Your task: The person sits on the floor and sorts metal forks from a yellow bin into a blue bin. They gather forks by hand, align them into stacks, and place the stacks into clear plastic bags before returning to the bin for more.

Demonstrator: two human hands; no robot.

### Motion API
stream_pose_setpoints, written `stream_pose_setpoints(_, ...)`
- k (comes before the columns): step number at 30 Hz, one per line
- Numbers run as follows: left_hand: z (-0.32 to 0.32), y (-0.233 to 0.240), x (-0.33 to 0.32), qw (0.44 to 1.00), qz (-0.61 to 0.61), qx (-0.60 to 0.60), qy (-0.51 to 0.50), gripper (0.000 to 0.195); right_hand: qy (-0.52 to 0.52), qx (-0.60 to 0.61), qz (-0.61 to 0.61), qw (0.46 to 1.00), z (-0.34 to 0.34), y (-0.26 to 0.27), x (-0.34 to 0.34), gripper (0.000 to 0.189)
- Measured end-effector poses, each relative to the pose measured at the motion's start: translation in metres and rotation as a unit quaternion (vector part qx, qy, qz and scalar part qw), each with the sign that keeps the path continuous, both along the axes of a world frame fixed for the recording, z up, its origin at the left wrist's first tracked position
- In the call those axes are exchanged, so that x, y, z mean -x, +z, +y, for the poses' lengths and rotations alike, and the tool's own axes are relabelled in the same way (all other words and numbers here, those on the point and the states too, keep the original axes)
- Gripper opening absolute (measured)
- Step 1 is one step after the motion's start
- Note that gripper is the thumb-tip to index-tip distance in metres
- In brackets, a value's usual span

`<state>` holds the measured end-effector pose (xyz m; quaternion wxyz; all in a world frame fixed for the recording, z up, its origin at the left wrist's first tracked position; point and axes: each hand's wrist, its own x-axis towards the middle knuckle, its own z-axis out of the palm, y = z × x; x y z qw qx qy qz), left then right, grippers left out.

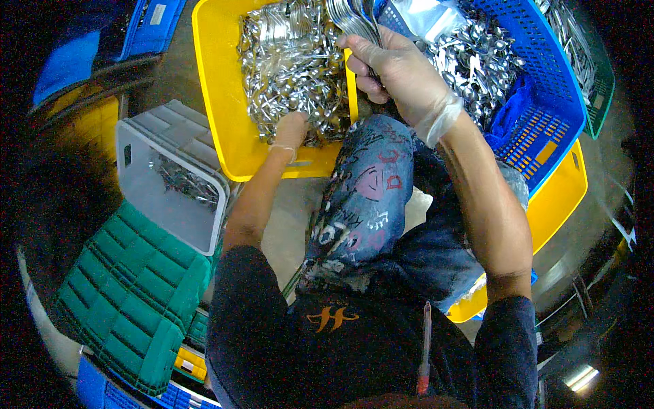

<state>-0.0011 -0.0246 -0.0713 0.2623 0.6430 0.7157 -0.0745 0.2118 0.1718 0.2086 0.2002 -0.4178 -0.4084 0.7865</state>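
My left hand, in a thin translucent glove, reaches into a yellow plastic bin at its near edge. Its fingertips are down among loose metal cutlery, so whether they hold a piece is hidden. My right hand, gloved too, is raised over the bin's right rim. It grips a bundle of metal forks, their handles partly hidden by the fingers. Aligned cutlery lies at the far end of the yellow bin. Right of my right hand, a blue perforated basket holds many small metal spoons and a clear plastic bag.
A grey bin with some cutlery inside stands at the left, above green crates. Blue cloth lies in the blue basket, which rests over another yellow bin. A green basket of cutlery is at the far right. My knees are between the bins.
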Motion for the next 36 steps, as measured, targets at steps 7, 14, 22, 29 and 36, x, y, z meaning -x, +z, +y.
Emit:
stream_pose_setpoints(7, -0.002, 0.109, 0.004, 0.919, -0.172, -0.026, 0.355, 0.031, 0.098, -0.032, -0.085, 0.991, -0.016, -0.003, 0.003, 0.022)
stream_pose_setpoints(14, 0.002, 0.211, -0.021, 0.679, -0.436, -0.206, 0.554, 0.018, -0.048, 0.044, 0.004, 0.998, -0.091, -0.031, 0.025, 0.026)
stream_pose_setpoints(22, -0.005, 0.276, -0.109, 0.697, -0.427, -0.326, 0.475, 0.016, -0.202, -0.063, 0.053, 0.976, -0.121, -0.009, 0.04, 0.019)
stream_pose_setpoints(29, -0.003, 0.307, -0.11, 0.739, -0.411, -0.366, 0.39, 0.022, -0.19, 0.026, 0.092, 0.977, -0.12, 0.037, -0.008, 0.02)
stream_pose_setpoints(36, 0.008, 0.314, -0.141, 0.764, -0.351, -0.416, 0.348, 0.02, -0.183, -0.155, 0.048, 0.97, -0.159, 0.041, -0.016, 0.026)
